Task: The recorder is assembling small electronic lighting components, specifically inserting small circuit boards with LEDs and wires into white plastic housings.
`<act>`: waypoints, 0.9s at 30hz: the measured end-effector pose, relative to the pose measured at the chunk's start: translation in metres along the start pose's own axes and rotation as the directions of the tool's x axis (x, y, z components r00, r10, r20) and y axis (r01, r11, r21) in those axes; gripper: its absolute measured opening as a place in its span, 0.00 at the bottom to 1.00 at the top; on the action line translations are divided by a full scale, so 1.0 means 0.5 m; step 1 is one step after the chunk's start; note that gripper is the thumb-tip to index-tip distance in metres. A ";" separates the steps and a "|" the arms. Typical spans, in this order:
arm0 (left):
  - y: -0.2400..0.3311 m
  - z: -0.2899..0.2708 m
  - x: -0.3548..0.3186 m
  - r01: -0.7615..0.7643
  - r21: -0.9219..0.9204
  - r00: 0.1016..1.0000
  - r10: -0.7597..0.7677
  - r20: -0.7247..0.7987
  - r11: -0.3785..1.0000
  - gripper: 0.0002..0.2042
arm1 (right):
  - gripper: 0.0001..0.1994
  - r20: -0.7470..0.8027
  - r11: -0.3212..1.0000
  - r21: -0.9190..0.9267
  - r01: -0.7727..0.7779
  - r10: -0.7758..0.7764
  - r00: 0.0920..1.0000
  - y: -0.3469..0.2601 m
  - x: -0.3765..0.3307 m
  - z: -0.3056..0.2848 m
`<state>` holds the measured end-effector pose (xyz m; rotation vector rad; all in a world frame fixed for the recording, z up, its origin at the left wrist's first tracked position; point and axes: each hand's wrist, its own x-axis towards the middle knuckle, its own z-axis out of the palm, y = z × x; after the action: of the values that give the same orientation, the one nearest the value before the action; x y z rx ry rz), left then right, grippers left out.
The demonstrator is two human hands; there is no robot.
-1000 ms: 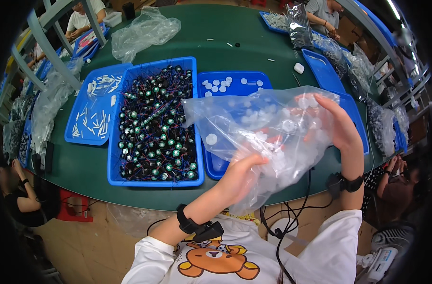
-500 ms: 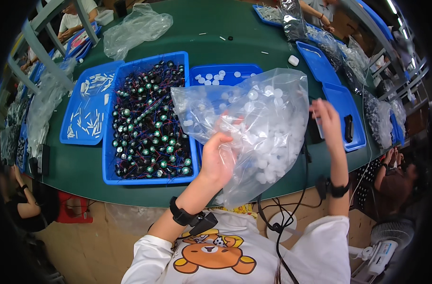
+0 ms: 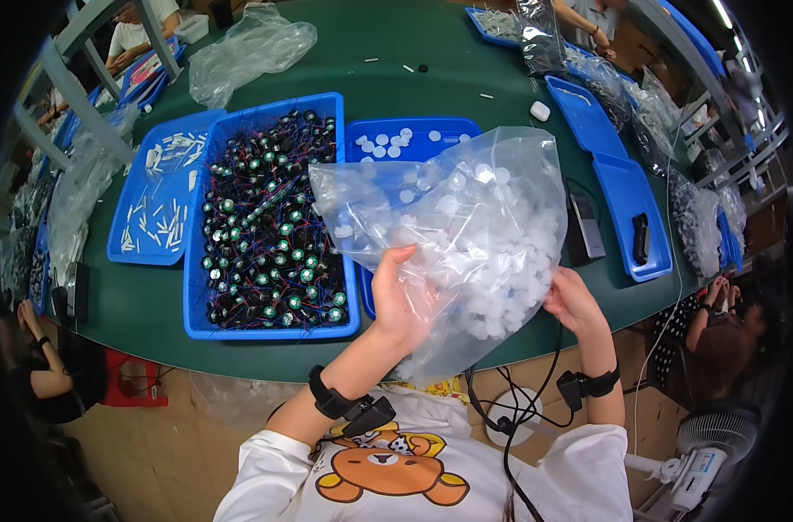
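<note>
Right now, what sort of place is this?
Probably an assembly workshop: a blue bin of small wired parts stands on the green table, near a clear bag of white pieces, and other people are nearby.

The deep blue tray is showing smooth plastic with a soft sheen. Right of that tray, the clear bag is glinting as thin, wrinkled, glossy film, while the white discs inside it are looking like matt, milky plastic. Beyond the tray, a crumpled bag is shining along its creases. Under the tray, the green tabletop is appearing smooth and matt. Nearer than the tray, the white shirt is showing matt cloth.
</note>
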<state>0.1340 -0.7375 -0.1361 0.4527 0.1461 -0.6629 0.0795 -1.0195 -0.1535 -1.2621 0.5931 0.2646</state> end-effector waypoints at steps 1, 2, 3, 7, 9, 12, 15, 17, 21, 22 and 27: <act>0.000 0.009 0.000 0.021 -0.025 1.000 -0.020 0.023 0.999 0.31 | 0.09 0.044 0.987 0.150 -0.053 0.047 0.998 0.012 0.011 -0.047; 0.003 0.018 -0.003 0.027 -0.041 0.998 -0.025 0.052 0.999 0.31 | 0.09 0.104 0.949 0.292 -0.118 0.091 0.990 0.010 0.015 -0.051; 0.007 0.030 -0.007 0.035 -0.056 0.996 -0.030 0.080 0.998 0.31 | 0.08 0.051 0.924 0.353 -0.147 0.138 0.989 0.005 0.010 -0.053; 0.030 0.050 -0.008 0.091 -0.166 0.979 -0.058 0.197 0.982 0.32 | 0.10 0.029 0.925 0.380 -0.014 0.003 1.000 -0.053 -0.048 -0.019; 0.040 0.044 -0.004 0.103 -0.216 0.969 -0.049 0.242 0.971 0.31 | 0.10 -0.080 0.927 0.368 0.080 -0.054 0.995 -0.080 -0.074 0.015; 0.038 0.045 -0.004 0.101 -0.259 0.972 -0.039 0.233 0.961 0.30 | 0.08 -0.087 0.927 0.274 0.257 -0.243 0.966 -0.092 -0.087 0.012; 0.030 0.039 -0.003 0.115 -0.269 0.976 -0.059 0.209 0.956 0.29 | 0.08 -0.127 0.855 0.181 0.486 -0.470 0.874 -0.154 -0.116 0.077; 0.028 0.042 -0.004 0.129 -0.274 0.977 -0.075 0.199 0.953 0.28 | 0.09 -0.296 0.764 0.070 0.642 -0.598 0.745 -0.201 -0.141 0.153; 0.022 0.055 0.001 0.157 -0.261 0.973 -0.104 0.206 0.953 0.30 | 0.12 -0.154 0.632 0.043 0.774 -0.761 0.630 -0.278 -0.171 0.197; 0.025 0.050 0.001 0.144 -0.247 0.974 -0.093 0.208 0.958 0.31 | 0.13 -0.106 0.602 0.055 0.797 -0.790 0.604 -0.293 -0.169 0.214; 0.011 0.058 0.014 0.250 -0.249 0.942 -0.176 0.284 0.936 0.33 | 0.09 0.123 0.503 -0.022 0.864 -0.857 0.501 -0.347 -0.205 0.239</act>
<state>0.1426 -0.7507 -0.1103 0.0712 0.0413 -0.8965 0.1144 -0.9449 0.0658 -1.4698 -0.2082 -0.5181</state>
